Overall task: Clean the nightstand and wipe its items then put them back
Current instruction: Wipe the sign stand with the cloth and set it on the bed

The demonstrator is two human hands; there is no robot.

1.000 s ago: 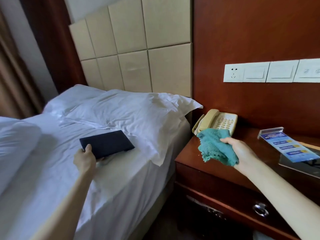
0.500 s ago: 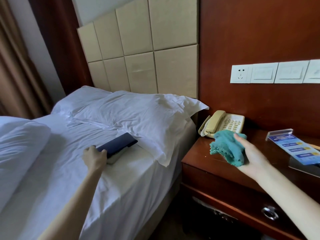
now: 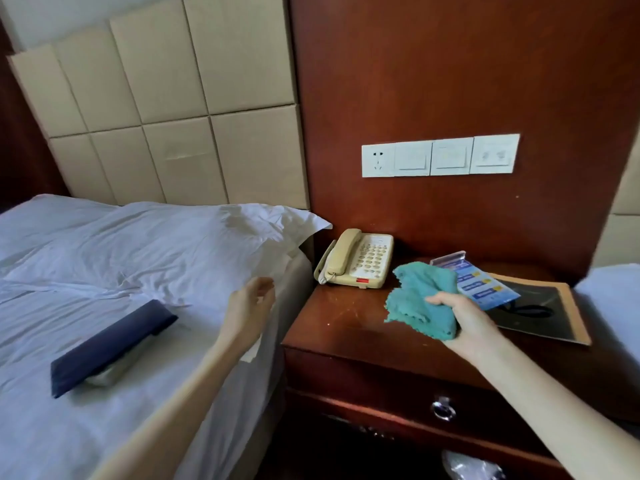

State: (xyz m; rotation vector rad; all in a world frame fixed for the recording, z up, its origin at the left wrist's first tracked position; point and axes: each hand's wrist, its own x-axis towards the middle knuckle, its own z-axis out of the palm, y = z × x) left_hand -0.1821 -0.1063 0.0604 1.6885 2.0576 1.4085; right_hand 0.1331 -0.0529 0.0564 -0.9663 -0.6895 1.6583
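Note:
The wooden nightstand (image 3: 343,327) stands right of the bed, its top dusty and scuffed. My right hand (image 3: 467,320) grips a bunched teal cloth (image 3: 420,299) just above the nightstand's middle. A beige telephone (image 3: 356,259) sits at the back left of the top. A blue card in a clear stand (image 3: 483,284) leans behind the cloth, on a black pad with an orange rim (image 3: 547,313). A dark blue folder (image 3: 110,344) lies on the bed over a pale object. My left hand (image 3: 249,306) hovers empty over the bed's edge, fingers loosely curled.
A white pillow (image 3: 166,251) lies against the padded headboard. A row of a socket and switches (image 3: 440,155) is on the wood panel above the nightstand. The drawer has a metal ring pull (image 3: 442,410). White bedding (image 3: 609,306) shows at the far right.
My left hand has let go of the dark blue folder, left it on the bed and moved right toward the nightstand. The view has swung right. My right hand still holds the cloth.

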